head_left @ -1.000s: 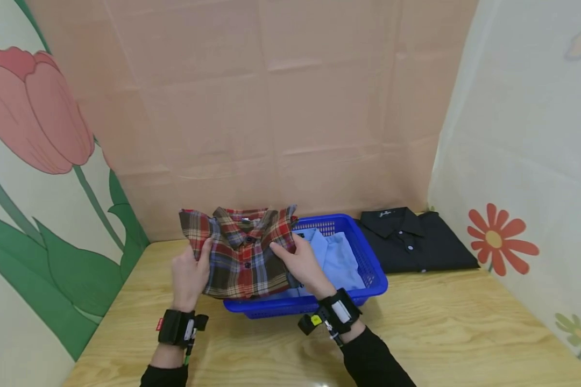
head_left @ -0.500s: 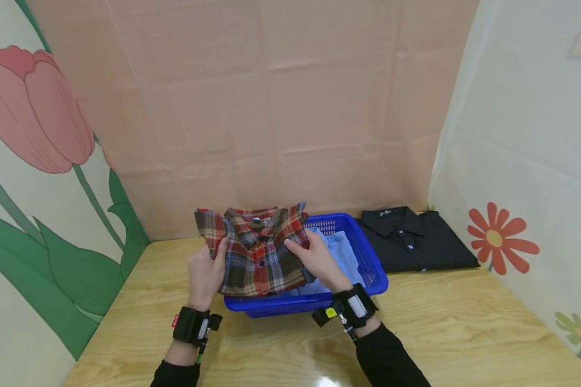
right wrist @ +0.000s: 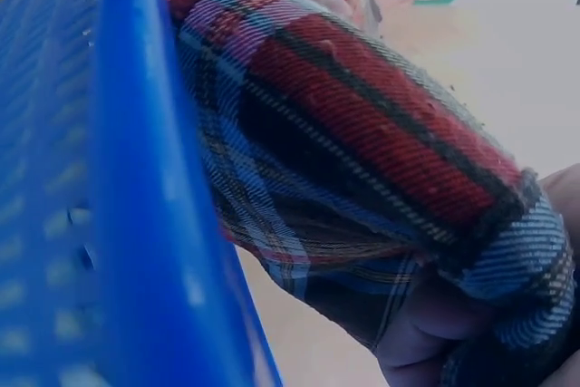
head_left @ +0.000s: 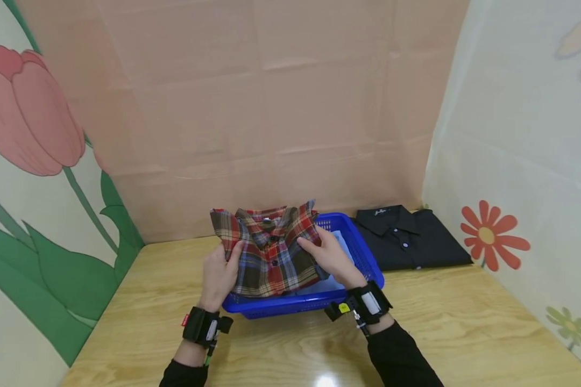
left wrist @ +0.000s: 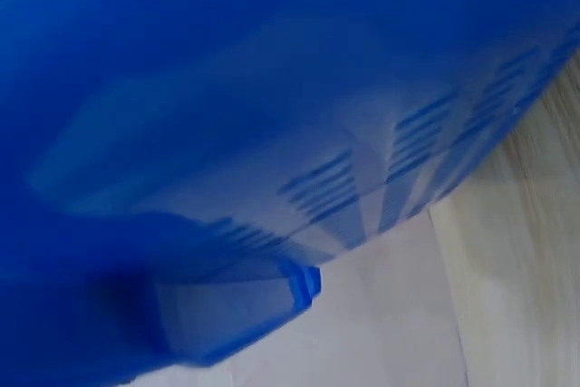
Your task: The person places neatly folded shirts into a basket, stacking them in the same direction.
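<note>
Fingers of both hands hold a folded red, brown and blue plaid cotton-look shirt (head_left: 273, 260) by its two sides. The left hand (head_left: 221, 275) lays its thumb on the upper face and seems to pinch the edge; its other fingers are largely hidden. The right hand (head_left: 332, 259) does likewise, and the right wrist view shows its fingers curled around the shirt's edge.

The shirt lies collar away from the person, across the left and middle of a blue rectangular plastic basket (head_left: 290, 308) with slotted sides, the landmark here. Whether the cloth touches the basket cannot be told.

Inside the basket, partly covered, is a light blue shirt (head_left: 325, 286). Just beside the basket, on its right, a folded black collared shirt (head_left: 392, 247) lies on a pale wood-grain counter (head_left: 281, 349). Behind the basket hangs a creased pinkish-tan sheet (head_left: 271, 118).

As a judgement, folding looks done for the plaid and black shirts, and the light blue one is already in the basket. The plaid shirt has not been released, and the black shirt remains outside the basket.
</note>
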Motion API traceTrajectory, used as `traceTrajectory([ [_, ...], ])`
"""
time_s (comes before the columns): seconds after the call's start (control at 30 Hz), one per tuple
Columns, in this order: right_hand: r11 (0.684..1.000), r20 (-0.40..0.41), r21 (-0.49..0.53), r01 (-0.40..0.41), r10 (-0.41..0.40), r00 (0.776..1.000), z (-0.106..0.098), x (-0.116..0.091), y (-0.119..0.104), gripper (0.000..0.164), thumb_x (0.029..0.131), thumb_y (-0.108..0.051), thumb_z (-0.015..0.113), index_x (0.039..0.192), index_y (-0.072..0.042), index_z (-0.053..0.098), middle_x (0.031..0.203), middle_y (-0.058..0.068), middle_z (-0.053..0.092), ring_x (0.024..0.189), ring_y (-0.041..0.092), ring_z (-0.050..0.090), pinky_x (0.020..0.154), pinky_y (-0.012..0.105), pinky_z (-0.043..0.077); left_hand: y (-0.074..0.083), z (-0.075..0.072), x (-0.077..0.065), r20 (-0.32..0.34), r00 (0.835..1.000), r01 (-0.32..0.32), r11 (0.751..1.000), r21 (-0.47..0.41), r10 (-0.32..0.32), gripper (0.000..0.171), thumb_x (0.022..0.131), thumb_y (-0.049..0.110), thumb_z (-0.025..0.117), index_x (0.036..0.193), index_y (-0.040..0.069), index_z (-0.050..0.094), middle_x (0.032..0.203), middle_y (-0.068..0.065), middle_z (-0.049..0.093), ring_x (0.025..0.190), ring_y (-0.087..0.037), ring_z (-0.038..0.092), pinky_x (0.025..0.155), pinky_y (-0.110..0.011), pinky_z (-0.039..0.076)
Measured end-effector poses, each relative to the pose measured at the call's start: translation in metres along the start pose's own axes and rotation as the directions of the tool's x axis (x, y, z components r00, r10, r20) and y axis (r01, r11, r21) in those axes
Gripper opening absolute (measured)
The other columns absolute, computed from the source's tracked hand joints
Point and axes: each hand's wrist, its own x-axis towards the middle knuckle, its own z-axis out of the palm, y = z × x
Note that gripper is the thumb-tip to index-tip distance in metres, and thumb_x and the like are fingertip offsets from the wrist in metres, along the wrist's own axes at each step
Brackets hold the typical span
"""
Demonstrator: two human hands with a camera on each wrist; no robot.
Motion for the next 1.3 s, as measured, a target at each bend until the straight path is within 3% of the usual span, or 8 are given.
traceTrajectory([
  [0.27, 0.997, -0.025, -0.069, -0.024, 0.022, 0.999, -0.019, 0.0, 0.01, 0.048, 0.1, -0.039, 0.055, 0.143, -0.018, 0.046, 0.139, 0.007, 0.055, 0.129, 0.026, 0.05, 0.104, 0.049, 0.043, 0.001, 0.009, 0.0, 0.178, 0.984, 0.008, 0.999, -0.032, -0.002, 0.027, 0.102, 0.033, 0.053, 0.09, 0.009, 0.058, 0.076, -0.005, 0.061, 0.064, -0.014, 0.055, 0.056, -0.027, 0.043],
  [0.57, 0.985, -0.07, -0.175, 0.007, -0.019, 0.997, -0.033, 0.001, 0.026, 0.041, 0.101, -0.03, 0.055, 0.138, -0.014, 0.051, 0.121, 0.011, 0.067, 0.099, 0.021, 0.067, 0.08, 0.034, 0.054, 0.001, 0.017, -0.001, 0.279, 0.96, -0.015, 0.999, -0.043, 0.027, 0.023, 0.103, 0.028, 0.052, 0.098, 0.006, 0.059, 0.087, -0.009, 0.065, 0.073, -0.016, 0.058, 0.063, -0.03, 0.046],
  [0.7, 0.97, -0.092, -0.241, 0.004, -0.027, 0.995, -0.038, 0.001, 0.031, 0.038, 0.101, -0.029, 0.056, 0.136, -0.013, 0.053, 0.118, 0.011, 0.068, 0.095, 0.02, 0.067, 0.079, 0.035, 0.054, -0.001, 0.019, 0.0, 0.356, 0.935, 0.002, 1.0, -0.03, 0.008, 0.026, 0.103, 0.028, 0.052, 0.093, 0.005, 0.057, 0.08, -0.007, 0.059, 0.069, -0.015, 0.055, 0.059, -0.028, 0.043],
  [0.93, 0.933, -0.117, -0.357, 0.044, -0.091, 0.989, -0.043, 0.0, 0.038, 0.037, 0.1, -0.025, 0.058, 0.133, -0.01, 0.056, 0.119, 0.013, 0.068, 0.099, 0.025, 0.066, 0.085, 0.042, 0.052, -0.002, 0.02, 0.0, 0.478, 0.879, 0.009, 1.0, -0.004, -0.006, 0.026, 0.104, 0.027, 0.049, 0.086, 0.008, 0.049, 0.068, 0.003, 0.038, 0.06, -0.012, 0.044, 0.056, -0.024, 0.036],
  [1.03, 0.919, -0.099, -0.394, 0.006, -0.049, 0.994, -0.046, -0.003, 0.041, 0.05, 0.101, -0.026, 0.056, 0.143, -0.002, 0.046, 0.136, 0.021, 0.057, 0.12, 0.036, 0.058, 0.098, 0.051, 0.047, -0.002, 0.021, 0.0, 0.511, 0.859, -0.014, 1.0, 0.023, 0.0, 0.026, 0.105, 0.026, 0.048, 0.085, 0.008, 0.048, 0.066, 0.003, 0.037, 0.058, -0.011, 0.043, 0.055, -0.025, 0.035],
  [1.17, 0.896, -0.052, -0.44, -0.052, 0.033, 0.998, -0.05, -0.005, 0.044, 0.066, 0.103, -0.027, 0.052, 0.152, 0.006, 0.023, 0.153, 0.029, 0.032, 0.14, 0.044, 0.035, 0.109, 0.058, 0.035, -0.001, 0.021, 0.0, 0.561, 0.827, -0.035, 0.996, 0.077, -0.015, 0.028, 0.105, 0.027, 0.046, 0.085, 0.008, 0.049, 0.064, 0.003, 0.039, 0.055, -0.012, 0.042, 0.052, -0.024, 0.033],
  [1.23, 0.889, -0.035, -0.454, -0.065, 0.055, 0.998, -0.051, -0.006, 0.045, 0.066, 0.103, -0.026, 0.051, 0.153, 0.005, 0.021, 0.141, 0.03, 0.047, 0.125, 0.043, 0.051, 0.105, 0.054, 0.041, -0.001, 0.022, -0.001, 0.577, 0.816, -0.047, 0.994, 0.103, -0.021, 0.029, 0.105, 0.027, 0.046, 0.084, 0.007, 0.049, 0.064, 0.002, 0.04, 0.054, -0.012, 0.041, 0.05, -0.025, 0.032],
  [1.3, 0.879, -0.023, -0.475, -0.046, 0.04, 0.999, -0.053, -0.006, 0.045, 0.063, 0.103, -0.024, 0.051, 0.153, 0.005, 0.024, 0.111, 0.025, 0.059, 0.095, 0.037, 0.06, 0.09, 0.045, 0.047, -0.001, 0.022, -0.001, 0.588, 0.808, -0.061, 0.99, 0.13, -0.027, 0.03, 0.105, 0.028, 0.047, 0.084, 0.007, 0.05, 0.063, 0.002, 0.041, 0.052, -0.012, 0.043, 0.048, -0.024, 0.033],
])
